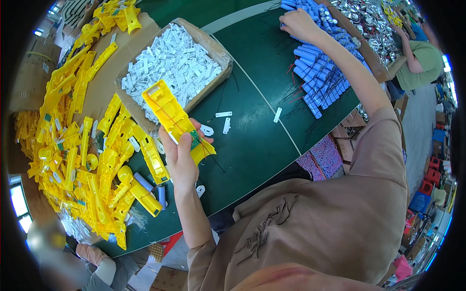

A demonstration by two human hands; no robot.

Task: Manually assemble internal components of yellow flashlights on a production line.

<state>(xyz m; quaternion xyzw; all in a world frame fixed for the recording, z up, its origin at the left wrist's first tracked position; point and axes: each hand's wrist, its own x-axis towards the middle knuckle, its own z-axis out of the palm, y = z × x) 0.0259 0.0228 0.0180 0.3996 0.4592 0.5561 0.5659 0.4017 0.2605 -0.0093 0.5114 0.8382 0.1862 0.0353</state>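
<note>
My left hand (182,157) grips a yellow plastic housing half (170,111), its long hollow side turned up. A small green circuit board (195,140) with thin red and dark wires sits in it near my thumb. At the far right, my right hand (299,25) is at the edge of a pile of blue cylindrical batteries (315,72) with thin leads. Its fingers are curled closed, and what they pinch, if anything, is hidden. Small white plastic pieces (224,114) lie on the green table (252,160) between my hands.
An open cardboard box (221,72) full of white plastic pieces stands behind my left hand. Yellow housings (97,179) heap along the left, with loose blue cells (162,196) beside them. Shiny metal parts (364,29) fill a box at far right. Other people sit at both sides.
</note>
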